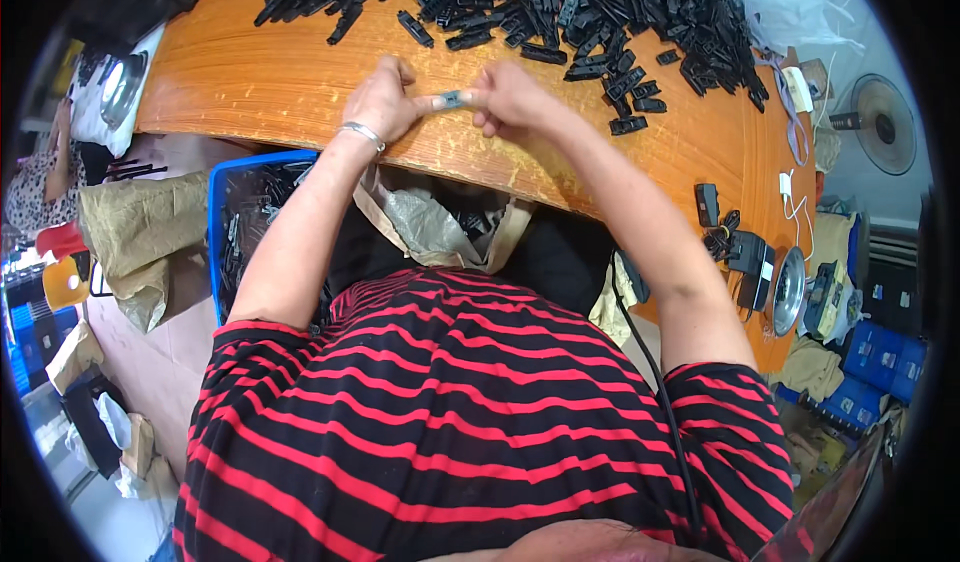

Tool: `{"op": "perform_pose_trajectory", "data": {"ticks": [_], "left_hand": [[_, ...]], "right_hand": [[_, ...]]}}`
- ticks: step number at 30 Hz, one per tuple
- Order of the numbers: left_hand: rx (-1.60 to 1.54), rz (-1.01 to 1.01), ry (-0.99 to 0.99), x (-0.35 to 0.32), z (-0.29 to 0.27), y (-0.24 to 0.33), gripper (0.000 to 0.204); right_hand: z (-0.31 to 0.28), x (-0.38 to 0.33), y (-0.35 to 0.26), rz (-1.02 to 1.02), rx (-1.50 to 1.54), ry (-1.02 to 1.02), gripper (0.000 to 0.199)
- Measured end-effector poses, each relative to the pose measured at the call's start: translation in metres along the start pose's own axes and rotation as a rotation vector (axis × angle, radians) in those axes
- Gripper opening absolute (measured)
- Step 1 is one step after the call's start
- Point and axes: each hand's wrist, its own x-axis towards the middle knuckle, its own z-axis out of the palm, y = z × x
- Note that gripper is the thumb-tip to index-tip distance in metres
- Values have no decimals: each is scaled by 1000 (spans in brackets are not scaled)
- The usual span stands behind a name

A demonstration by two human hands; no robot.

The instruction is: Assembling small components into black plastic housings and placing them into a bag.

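Observation:
Near the front edge of the wooden table (270,62), my two hands meet over a small dark grey-black plastic part (452,99). My left hand (382,100), with a silver bangle at the wrist, pinches its left end. The fingers of my right hand (510,97) are curled closed at its right end, slightly blurred. Beyond them spreads a large heap of slim black plastic parts (600,7). One loose black part (414,29) lies just past my hands, and several more lie at the heap's right front.
A blue crate (215,232) of dark parts stands below the table at my left. An open sack (415,224) hangs at the table edge before my lap. At the right are a black boxy device (748,254), a metal bowl (788,292) and a fan (882,124).

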Motion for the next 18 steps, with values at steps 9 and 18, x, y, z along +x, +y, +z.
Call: {"op": "perform_pose_trajectory", "data": {"ticks": [9,18], "left_hand": [[-300,318,168,16,-6,-24,33],[218,540,337,67,-1,-10,36]], "right_hand": [[58,-87,87,-713,-775,297,27],[70,-73,87,-756,-768,199,24]]}}
